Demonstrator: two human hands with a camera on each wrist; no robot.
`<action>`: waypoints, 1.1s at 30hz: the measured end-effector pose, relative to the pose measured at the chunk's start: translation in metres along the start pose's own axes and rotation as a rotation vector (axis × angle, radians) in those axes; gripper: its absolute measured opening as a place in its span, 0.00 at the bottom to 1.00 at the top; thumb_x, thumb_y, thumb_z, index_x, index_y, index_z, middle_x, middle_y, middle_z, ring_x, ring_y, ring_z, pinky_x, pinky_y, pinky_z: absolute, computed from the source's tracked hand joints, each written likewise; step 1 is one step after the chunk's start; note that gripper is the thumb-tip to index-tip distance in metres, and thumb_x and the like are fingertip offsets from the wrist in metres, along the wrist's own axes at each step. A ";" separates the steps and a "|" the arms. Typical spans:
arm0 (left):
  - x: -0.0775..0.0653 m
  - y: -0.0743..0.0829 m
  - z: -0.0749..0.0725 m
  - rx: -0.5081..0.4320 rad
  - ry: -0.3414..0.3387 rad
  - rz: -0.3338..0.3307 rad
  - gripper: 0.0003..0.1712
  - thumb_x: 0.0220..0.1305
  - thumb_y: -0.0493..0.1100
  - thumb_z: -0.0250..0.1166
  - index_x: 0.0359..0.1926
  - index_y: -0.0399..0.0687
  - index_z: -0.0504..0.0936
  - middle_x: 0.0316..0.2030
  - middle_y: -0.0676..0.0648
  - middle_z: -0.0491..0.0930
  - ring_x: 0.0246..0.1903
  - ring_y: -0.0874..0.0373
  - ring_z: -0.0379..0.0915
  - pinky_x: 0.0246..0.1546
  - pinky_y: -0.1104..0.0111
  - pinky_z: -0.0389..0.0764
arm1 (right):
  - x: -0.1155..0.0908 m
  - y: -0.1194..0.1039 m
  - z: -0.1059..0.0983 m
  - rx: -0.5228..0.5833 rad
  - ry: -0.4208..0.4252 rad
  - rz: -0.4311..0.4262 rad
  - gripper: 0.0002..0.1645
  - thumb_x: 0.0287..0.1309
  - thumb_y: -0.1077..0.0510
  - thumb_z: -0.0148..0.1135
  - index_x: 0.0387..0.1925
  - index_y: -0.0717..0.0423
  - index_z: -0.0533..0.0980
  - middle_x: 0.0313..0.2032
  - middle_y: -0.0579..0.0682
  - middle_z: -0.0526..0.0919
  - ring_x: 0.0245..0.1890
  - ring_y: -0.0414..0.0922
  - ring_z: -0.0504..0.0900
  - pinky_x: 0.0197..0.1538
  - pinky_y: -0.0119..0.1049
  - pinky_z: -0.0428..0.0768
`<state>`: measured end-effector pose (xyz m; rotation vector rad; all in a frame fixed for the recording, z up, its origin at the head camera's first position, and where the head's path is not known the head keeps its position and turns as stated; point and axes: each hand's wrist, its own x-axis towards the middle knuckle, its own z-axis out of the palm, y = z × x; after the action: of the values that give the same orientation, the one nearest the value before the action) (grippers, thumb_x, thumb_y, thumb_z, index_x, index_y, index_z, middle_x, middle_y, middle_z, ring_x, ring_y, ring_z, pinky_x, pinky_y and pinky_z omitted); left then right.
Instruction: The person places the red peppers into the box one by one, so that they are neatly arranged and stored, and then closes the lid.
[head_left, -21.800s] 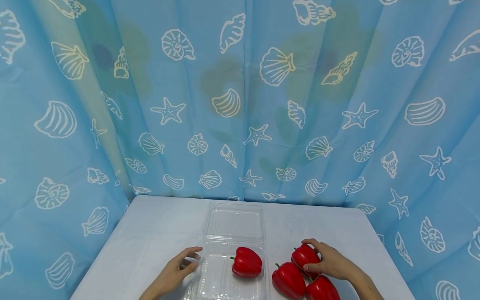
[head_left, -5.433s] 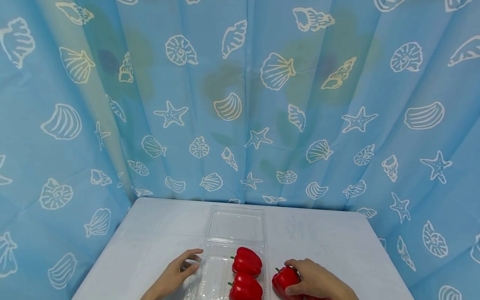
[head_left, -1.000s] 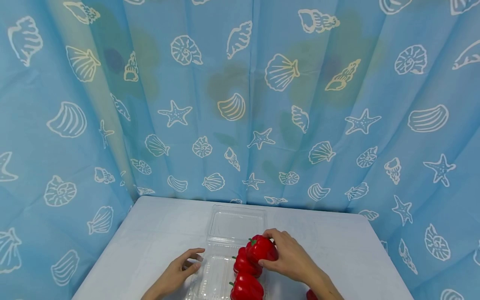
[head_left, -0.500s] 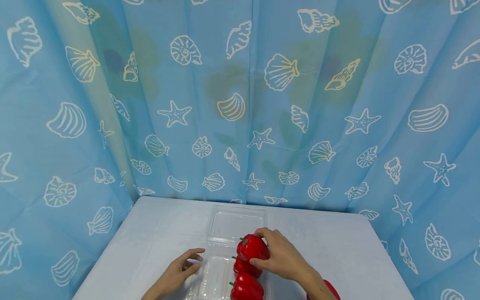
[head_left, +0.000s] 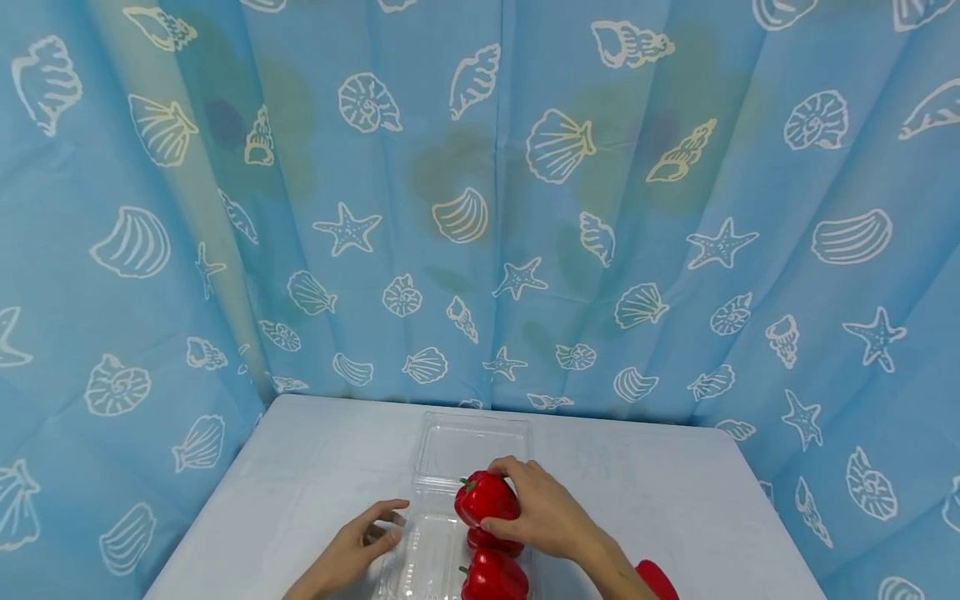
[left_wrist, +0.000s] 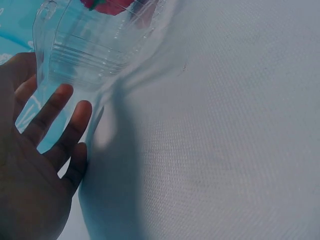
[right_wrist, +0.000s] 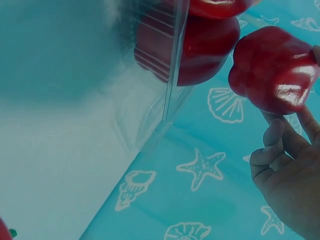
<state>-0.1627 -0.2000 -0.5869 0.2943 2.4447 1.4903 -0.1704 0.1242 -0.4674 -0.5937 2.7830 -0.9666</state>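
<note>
My right hand (head_left: 543,510) grips a red bell pepper (head_left: 487,498) from its right side, thumb in front, green stem to the left. In the head view it overlaps one of two red peppers in the clear plastic clamshell container (head_left: 429,560); the other pepper (head_left: 495,577) lies nearer me. The right wrist view has the held pepper (right_wrist: 275,70) apart from a pepper (right_wrist: 210,50) inside the container wall. Bent and spread, the fingers of my left hand (head_left: 352,542) hold nothing at the container's left edge; in the left wrist view the hand (left_wrist: 45,155) is beside it.
The container's lid (head_left: 472,447) lies folded back on the white table (head_left: 322,450). Another red pepper (head_left: 657,579) sits at right, partly behind my right forearm. A blue shell-print curtain (head_left: 480,208) stands behind the table.
Over the last second my right hand has carried the pepper leftward over the container. Earlier, the container held one pepper and the others lay on the table at right. My left hand stays put.
</note>
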 end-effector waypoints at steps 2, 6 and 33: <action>0.000 -0.001 0.001 0.012 0.002 -0.010 0.30 0.72 0.57 0.61 0.69 0.53 0.70 0.55 0.43 0.78 0.44 0.54 0.78 0.44 0.54 0.82 | 0.002 -0.002 0.002 -0.001 -0.006 0.001 0.47 0.37 0.41 0.83 0.60 0.40 0.70 0.53 0.42 0.78 0.50 0.43 0.77 0.41 0.43 0.87; 0.000 -0.003 0.002 0.030 0.012 -0.024 0.31 0.70 0.57 0.63 0.69 0.55 0.71 0.55 0.45 0.79 0.43 0.56 0.77 0.43 0.57 0.80 | 0.007 -0.005 0.005 -0.008 -0.020 -0.001 0.46 0.38 0.41 0.82 0.61 0.40 0.71 0.52 0.42 0.78 0.49 0.42 0.77 0.41 0.43 0.87; -0.001 0.004 0.003 0.012 0.016 -0.081 0.37 0.67 0.63 0.63 0.71 0.57 0.68 0.56 0.43 0.78 0.43 0.55 0.78 0.47 0.48 0.83 | 0.030 -0.023 0.029 -0.069 -0.107 -0.033 0.45 0.40 0.40 0.82 0.62 0.34 0.70 0.47 0.39 0.80 0.44 0.38 0.77 0.39 0.42 0.87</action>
<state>-0.1603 -0.1965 -0.5846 0.1847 2.4484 1.4499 -0.1826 0.0786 -0.4759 -0.6815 2.7293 -0.8217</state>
